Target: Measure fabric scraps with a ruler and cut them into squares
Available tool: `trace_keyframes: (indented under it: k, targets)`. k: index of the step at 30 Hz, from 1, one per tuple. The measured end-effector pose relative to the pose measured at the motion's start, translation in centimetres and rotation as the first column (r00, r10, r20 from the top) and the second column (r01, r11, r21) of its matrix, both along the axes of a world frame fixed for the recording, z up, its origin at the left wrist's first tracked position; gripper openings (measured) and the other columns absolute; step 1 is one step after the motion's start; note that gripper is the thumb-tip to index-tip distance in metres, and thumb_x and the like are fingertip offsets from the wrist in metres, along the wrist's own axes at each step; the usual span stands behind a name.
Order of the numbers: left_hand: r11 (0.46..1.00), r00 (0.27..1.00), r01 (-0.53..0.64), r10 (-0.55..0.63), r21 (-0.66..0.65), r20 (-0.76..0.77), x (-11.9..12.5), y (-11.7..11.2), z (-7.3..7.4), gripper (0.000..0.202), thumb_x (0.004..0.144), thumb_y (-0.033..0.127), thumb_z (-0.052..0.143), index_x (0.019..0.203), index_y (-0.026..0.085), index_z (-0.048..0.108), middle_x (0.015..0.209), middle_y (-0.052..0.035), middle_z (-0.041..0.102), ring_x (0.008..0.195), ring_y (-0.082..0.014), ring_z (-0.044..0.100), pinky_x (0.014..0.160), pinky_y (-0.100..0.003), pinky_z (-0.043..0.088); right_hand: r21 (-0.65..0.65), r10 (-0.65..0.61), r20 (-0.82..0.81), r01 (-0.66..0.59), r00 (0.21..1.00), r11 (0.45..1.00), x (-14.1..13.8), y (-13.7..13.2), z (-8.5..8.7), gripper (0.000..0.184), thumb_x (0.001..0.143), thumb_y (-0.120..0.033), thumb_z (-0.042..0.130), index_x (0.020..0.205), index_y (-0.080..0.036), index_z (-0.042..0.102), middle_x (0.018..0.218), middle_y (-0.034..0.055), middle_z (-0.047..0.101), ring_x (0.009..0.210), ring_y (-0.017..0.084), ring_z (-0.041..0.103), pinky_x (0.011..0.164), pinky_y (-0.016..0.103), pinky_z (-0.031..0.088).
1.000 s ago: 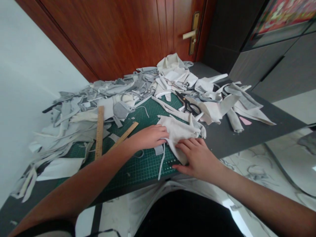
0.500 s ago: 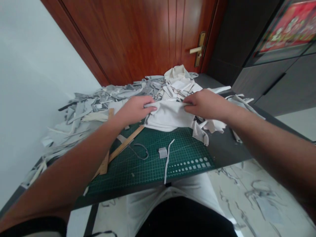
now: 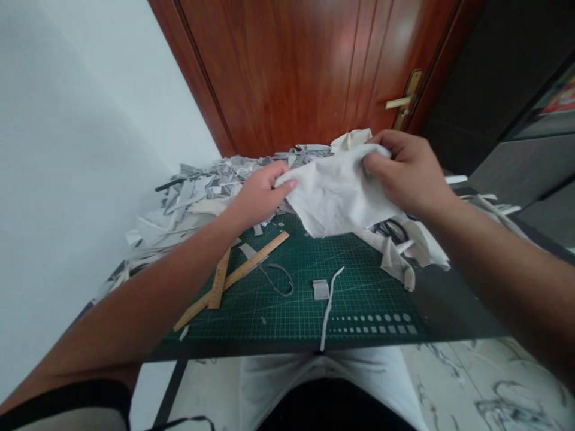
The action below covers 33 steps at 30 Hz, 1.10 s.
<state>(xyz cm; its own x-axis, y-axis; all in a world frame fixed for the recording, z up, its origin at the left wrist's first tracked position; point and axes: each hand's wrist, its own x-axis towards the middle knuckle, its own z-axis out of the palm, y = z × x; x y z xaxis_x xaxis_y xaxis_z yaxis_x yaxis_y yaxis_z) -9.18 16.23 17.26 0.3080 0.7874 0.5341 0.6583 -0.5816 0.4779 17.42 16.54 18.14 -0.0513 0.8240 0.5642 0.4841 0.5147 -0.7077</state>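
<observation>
A piece of white cloth (image 3: 336, 194) hangs in the air above the green cutting mat (image 3: 359, 299). My left hand (image 3: 258, 194) pinches its left edge, fingers closed on the fabric. My right hand (image 3: 411, 173) grips its upper right corner, fingers curled round it. Both hands are raised above the table, in front of the heap of scraps.
Two wooden rulers (image 3: 233, 278) lie crossed on the mat's left part. A small grey patch (image 3: 320, 289), a white strip (image 3: 327, 308) and a grey loop (image 3: 278, 278) lie on the mat. Grey and white scraps (image 3: 197, 191) pile up behind. A wooden door (image 3: 323, 66) stands beyond the table.
Both hands took the white cloth off the mat and raised it higher. The view has swung to the left and upward.
</observation>
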Motion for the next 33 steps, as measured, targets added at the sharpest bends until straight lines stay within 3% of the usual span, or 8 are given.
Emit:
trace_keyframes:
  k: [6,12,14,19,23,27,30,33]
  targets:
    - [0.971,0.889,0.086,0.026,-0.223,0.457,1.1,0.1,-2.2,0.019,0.095,0.039,0.056,0.089,0.022,0.050,0.072,0.0025,0.052,0.063,-0.0141,0.053,0.058,-0.025,0.043,-0.448,-0.002,-0.566,-0.305,0.824,0.841,-1.4,0.2,-3.8,0.017,0.090,-0.038,0.063,0.102,-0.027,0.062,0.086,0.0005,0.071,0.067,0.019,0.065,0.056,0.029,0.051]
    - [0.879,0.808,0.217,0.082,-0.424,0.583,1.3,1.2,-3.9,0.027,0.088,0.046,0.062,0.090,0.023,0.048,0.076,0.0025,0.058,0.064,-0.0141,0.056,0.060,-0.026,0.047,-0.614,0.069,-0.707,-0.660,0.703,0.432,-2.2,-1.8,-7.1,0.028,0.092,-0.036,0.063,0.114,-0.019,0.067,0.097,0.0090,0.079,0.093,0.026,0.076,0.080,0.038,0.063]
    - [0.821,0.799,0.283,0.084,-0.495,0.595,1.2,1.9,-4.7,0.028,0.086,0.046,0.065,0.093,0.023,0.050,0.082,0.0009,0.062,0.070,-0.0151,0.061,0.064,-0.027,0.051,-0.614,0.084,-0.719,-0.688,0.689,0.387,-2.2,-2.1,-7.4,0.027,0.089,-0.028,0.065,0.114,-0.019,0.069,0.103,0.0096,0.079,0.098,0.026,0.076,0.085,0.038,0.063]
    - [0.758,0.912,0.106,0.184,-0.644,0.367,-1.8,4.3,-6.0,0.022,0.091,0.039,0.058,0.105,0.025,0.049,0.082,0.0004,0.064,0.063,-0.0159,0.064,0.060,-0.029,0.053,-0.729,-0.118,-0.640,-0.552,0.759,0.405,-0.4,1.2,-6.0,0.018,0.089,-0.019,0.062,0.104,-0.014,0.070,0.095,0.0124,0.079,0.081,0.024,0.077,0.077,0.034,0.063]
    - [0.943,0.964,-0.265,0.266,-0.202,-0.024,-7.3,6.6,-4.3,0.022,0.090,0.029,0.055,0.110,0.023,0.054,0.102,-0.0071,0.067,0.096,-0.0228,0.068,0.086,-0.039,0.056,-0.851,-0.308,-0.465,-0.323,0.830,0.415,2.1,7.1,-2.9,0.014,0.093,-0.013,0.055,0.088,-0.011,0.068,0.076,0.0133,0.075,0.061,0.020,0.070,0.066,0.030,0.058]
    - [0.848,0.784,-0.498,0.529,0.180,-0.326,-13.3,8.5,-1.8,0.036,0.092,0.027,0.051,0.124,0.017,0.061,0.135,-0.0167,0.060,0.131,-0.0324,0.053,0.113,-0.049,0.041,-0.728,-0.320,-0.509,-0.201,0.799,0.655,4.4,13.9,1.5,0.014,0.095,-0.011,0.054,0.087,-0.012,0.065,0.092,0.0153,0.076,0.075,0.017,0.070,0.068,0.029,0.050]
    - [0.784,0.665,-0.599,0.601,0.163,-0.444,-17.1,9.6,-1.4,0.052,0.095,0.036,0.053,0.144,0.018,0.053,0.155,-0.0178,0.045,0.145,-0.0351,0.043,0.118,-0.049,0.036,-0.507,-0.263,-0.588,-0.095,0.765,0.857,5.6,18.9,3.5,0.012,0.097,-0.015,0.053,0.095,-0.012,0.065,0.124,0.0171,0.070,0.093,0.014,0.069,0.070,0.029,0.047]
    - [0.734,0.585,-0.675,0.593,0.074,-0.553,-20.2,10.6,-2.7,0.064,0.096,0.049,0.053,0.155,0.026,0.043,0.161,-0.0161,0.039,0.148,-0.0381,0.039,0.118,-0.051,0.035,-0.380,-0.259,-0.378,0.106,0.889,0.919,5.9,22.3,2.4,0.025,0.100,-0.013,0.040,0.095,-0.013,0.064,0.136,0.0195,0.063,0.097,0.014,0.068,0.068,0.029,0.047]
